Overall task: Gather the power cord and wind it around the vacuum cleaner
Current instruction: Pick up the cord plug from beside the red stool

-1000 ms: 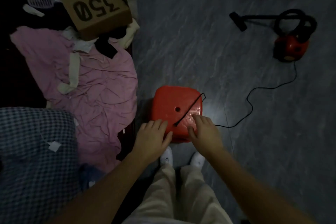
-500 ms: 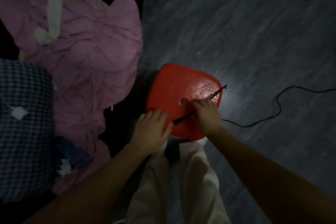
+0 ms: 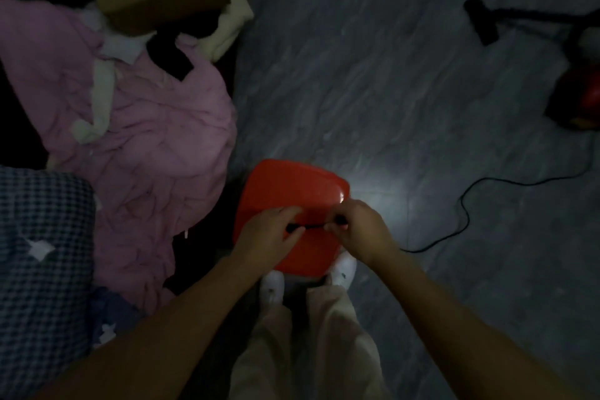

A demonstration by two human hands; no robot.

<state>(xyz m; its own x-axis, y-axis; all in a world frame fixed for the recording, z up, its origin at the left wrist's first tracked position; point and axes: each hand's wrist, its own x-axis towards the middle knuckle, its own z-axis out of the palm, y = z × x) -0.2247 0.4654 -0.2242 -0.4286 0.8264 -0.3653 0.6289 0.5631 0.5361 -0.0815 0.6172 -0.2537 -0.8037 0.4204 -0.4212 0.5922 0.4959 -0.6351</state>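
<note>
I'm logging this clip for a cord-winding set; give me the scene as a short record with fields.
left hand: pinches end of power cord
right hand: grips power cord further along
power cord: short stretch between hands, rest trails on floor toward vacuum cleaner
vacuum cleaner: far right, cord not wound
red stool: below both hands

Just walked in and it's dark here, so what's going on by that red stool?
A person stands over the red stool, the left hand and right hand pinching the plug end of the black power cord between them. The rest trails across the floor toward the red vacuum cleaner at the far right. Nothing looks wound yet.
</note>
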